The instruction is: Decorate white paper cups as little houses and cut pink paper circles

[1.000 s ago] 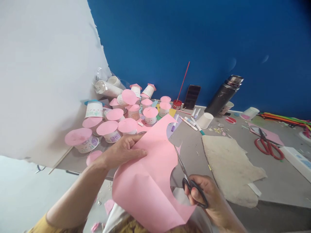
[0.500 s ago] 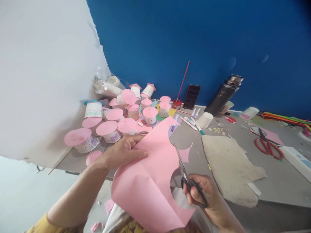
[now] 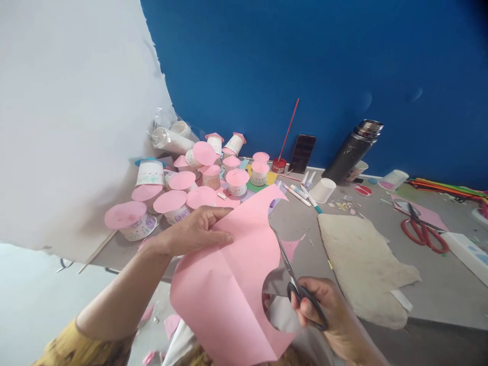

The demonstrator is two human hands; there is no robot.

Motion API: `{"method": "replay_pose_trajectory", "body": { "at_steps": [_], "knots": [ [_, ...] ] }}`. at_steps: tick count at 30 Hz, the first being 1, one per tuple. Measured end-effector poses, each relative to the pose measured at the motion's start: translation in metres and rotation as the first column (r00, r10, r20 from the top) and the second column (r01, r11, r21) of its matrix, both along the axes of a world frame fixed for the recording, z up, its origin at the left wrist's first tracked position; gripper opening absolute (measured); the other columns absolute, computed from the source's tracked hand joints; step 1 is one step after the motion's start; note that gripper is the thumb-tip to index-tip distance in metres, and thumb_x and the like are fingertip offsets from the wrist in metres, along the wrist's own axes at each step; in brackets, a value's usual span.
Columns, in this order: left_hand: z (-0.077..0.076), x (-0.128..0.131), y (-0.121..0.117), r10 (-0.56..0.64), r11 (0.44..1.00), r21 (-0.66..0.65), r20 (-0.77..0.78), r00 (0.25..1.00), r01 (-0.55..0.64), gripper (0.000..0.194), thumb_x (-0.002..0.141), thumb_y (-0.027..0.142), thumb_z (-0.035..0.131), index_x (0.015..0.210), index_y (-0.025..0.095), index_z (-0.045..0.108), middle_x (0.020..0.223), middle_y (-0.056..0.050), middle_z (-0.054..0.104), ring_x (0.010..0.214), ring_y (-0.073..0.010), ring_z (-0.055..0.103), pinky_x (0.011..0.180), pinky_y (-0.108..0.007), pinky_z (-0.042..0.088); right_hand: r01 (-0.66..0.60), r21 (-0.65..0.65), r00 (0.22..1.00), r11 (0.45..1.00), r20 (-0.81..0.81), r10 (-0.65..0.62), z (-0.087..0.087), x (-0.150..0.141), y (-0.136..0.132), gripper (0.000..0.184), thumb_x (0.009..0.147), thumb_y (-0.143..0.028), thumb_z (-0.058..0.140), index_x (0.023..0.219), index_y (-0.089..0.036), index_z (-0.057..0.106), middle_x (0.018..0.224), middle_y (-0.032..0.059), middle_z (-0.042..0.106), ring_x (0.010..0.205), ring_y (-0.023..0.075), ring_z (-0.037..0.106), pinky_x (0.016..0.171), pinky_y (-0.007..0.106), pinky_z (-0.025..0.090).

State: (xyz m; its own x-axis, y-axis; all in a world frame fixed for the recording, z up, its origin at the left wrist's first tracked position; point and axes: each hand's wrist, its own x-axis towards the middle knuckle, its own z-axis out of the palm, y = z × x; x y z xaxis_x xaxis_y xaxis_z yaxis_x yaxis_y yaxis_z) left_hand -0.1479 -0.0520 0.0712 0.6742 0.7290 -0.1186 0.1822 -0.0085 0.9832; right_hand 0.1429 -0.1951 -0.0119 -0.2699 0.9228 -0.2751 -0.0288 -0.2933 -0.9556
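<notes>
A large sheet of pink paper [image 3: 229, 274] slants over the table's front edge, with rounded bites cut from its right side. My left hand [image 3: 198, 231] pinches its upper left edge, thumb on top and fingers beneath. In my right hand [image 3: 320, 305] are black-handled scissors [image 3: 292, 274], their blades pointing up and left at the paper's cut edge. The blades look nearly closed. A pink scrap [image 3: 292, 248] lies on the table behind them. Left of the sheet stand several paper cups topped with pink discs, one of them a wide pink disc [image 3: 125, 215].
A beige cloth [image 3: 362, 264] lies right of the scissors. Red-handled scissors [image 3: 423, 234] and a white power strip [image 3: 465, 254] are farther right. Along the blue wall stand a dark flask [image 3: 353, 152], a phone [image 3: 302, 153] and a red pot [image 3: 279, 164]. Markers [image 3: 297, 194] lie near a white cup [image 3: 323, 190].
The pink sheet has turned slightly, its lower end swinging left. Both hands keep their grips, and the scissors stay at the cut edge. The view has shifted a little.
</notes>
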Motion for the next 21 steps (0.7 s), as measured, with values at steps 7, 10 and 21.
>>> {"method": "replay_pose_trajectory", "body": {
  "at_steps": [7,10,21],
  "knots": [
    [0.013,0.009,0.014,-0.127,0.992,-0.004,-0.022,0.992,0.127,0.038,0.083,0.035,0.078,0.117,0.019,0.076,0.086,-0.004,0.078,0.072,-0.0180,0.071,0.059,-0.022,0.054,0.066,0.085,0.997,0.994,0.028,-0.068,0.002,0.015,0.003,0.067,0.075,-0.080,0.068,0.081,-0.013,0.070,0.061,0.0029,0.059,0.057,0.0120,0.044,0.056,0.026,0.033],
    [0.025,0.019,0.015,-0.170,0.984,0.035,-0.063,0.983,0.172,0.031,0.081,0.037,0.078,0.106,0.018,0.078,0.081,-0.003,0.076,0.067,-0.0176,0.069,0.055,-0.022,0.052,0.187,0.208,0.981,0.960,0.007,-0.193,0.012,0.019,0.009,0.065,0.073,-0.076,0.074,0.095,-0.014,0.072,0.078,0.0084,0.068,0.067,0.0167,0.054,0.060,0.028,0.042],
    [0.096,0.108,0.057,-0.325,0.819,0.378,-0.313,0.892,0.431,0.023,0.067,0.027,0.081,0.089,0.022,0.079,0.074,0.001,0.075,0.065,-0.0171,0.069,0.056,-0.022,0.047,0.734,0.243,0.675,0.634,-0.157,-0.721,0.027,-0.017,0.063,0.044,0.055,-0.041,0.092,0.078,-0.019,0.061,0.061,-0.0038,0.062,0.053,0.0106,0.052,0.049,0.022,0.043]
  ]
}}
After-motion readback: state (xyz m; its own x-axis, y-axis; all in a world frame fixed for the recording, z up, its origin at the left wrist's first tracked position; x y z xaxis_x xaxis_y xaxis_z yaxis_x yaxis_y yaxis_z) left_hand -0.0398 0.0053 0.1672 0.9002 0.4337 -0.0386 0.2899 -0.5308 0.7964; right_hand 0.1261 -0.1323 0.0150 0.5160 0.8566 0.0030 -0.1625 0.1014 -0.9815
